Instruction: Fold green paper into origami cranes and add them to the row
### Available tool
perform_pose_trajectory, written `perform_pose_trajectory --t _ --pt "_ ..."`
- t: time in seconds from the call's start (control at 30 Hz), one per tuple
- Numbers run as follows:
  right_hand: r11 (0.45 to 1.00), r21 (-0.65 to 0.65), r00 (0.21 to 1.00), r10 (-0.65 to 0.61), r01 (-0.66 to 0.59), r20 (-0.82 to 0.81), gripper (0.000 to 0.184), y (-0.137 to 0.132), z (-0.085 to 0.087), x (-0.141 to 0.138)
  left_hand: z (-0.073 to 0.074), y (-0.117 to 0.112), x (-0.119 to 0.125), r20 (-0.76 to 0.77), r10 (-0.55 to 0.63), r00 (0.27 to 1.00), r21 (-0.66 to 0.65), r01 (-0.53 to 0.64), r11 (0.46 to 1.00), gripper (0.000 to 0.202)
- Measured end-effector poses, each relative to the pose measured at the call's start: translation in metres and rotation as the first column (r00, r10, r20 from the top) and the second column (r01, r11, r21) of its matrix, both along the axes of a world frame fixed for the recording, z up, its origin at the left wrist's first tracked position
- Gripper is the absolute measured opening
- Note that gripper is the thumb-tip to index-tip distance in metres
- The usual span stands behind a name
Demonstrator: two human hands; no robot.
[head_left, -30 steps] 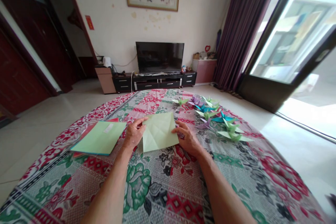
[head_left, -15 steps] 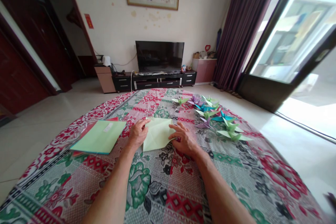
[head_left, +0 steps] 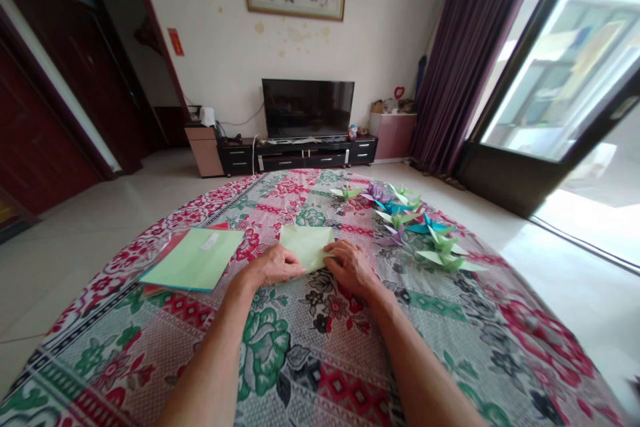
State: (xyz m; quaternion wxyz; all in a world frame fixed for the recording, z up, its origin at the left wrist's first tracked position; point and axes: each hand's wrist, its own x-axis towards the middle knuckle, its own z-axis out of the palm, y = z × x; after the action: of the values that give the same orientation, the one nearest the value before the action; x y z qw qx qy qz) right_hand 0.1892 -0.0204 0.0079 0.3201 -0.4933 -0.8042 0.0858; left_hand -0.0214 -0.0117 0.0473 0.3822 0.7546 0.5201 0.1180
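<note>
A pale green sheet of origami paper [head_left: 306, 243] lies on the patterned tablecloth in front of me, its near edge between my two hands. My left hand [head_left: 276, 265] is closed at the sheet's near left corner, fingertips pressed on the paper. At the near right corner, my right hand [head_left: 349, 265] is closed with bent fingers on the paper's edge. Its fingertips partly cover that corner. To the left of my left hand lies a stack of coloured paper [head_left: 193, 260], light green on top, with blue and red edges showing beneath.
Several folded paper cranes [head_left: 400, 217] in green, purple, blue and red stand at the right far side of the round table. The floral tablecloth [head_left: 265, 353] covers the table. Beyond it stand a television [head_left: 307, 109] and a low black cabinet [head_left: 320, 159].
My left hand has moved from the sheet's far left side down to its near left corner. My right hand's fingers have drawn together at the near right corner. The view has shifted slightly.
</note>
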Motion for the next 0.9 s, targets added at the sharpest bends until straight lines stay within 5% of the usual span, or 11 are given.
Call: perform_pose_trajectory --t 0.3,0.5,0.9 --pt "0.980 0.001 0.979 -0.201 0.201 0.045 0.017 0.011 -0.005 -0.008 0.003 0.002 -0.005 -0.131 -0.030 0.991 0.020 0.032 0.999 0.024" --pt "0.992 0.008 0.992 -0.123 0.122 0.036 0.017 0.014 -0.005 -0.002 0.005 0.000 -0.003 -0.136 0.003 0.991 0.012 -0.001 1.000 0.020" --pt "0.984 -0.078 0.977 -0.167 0.158 -0.134 0.017 0.018 -0.008 -0.002 -0.002 0.003 -0.006 -0.129 0.104 0.986 0.022 -0.102 0.995 0.021"
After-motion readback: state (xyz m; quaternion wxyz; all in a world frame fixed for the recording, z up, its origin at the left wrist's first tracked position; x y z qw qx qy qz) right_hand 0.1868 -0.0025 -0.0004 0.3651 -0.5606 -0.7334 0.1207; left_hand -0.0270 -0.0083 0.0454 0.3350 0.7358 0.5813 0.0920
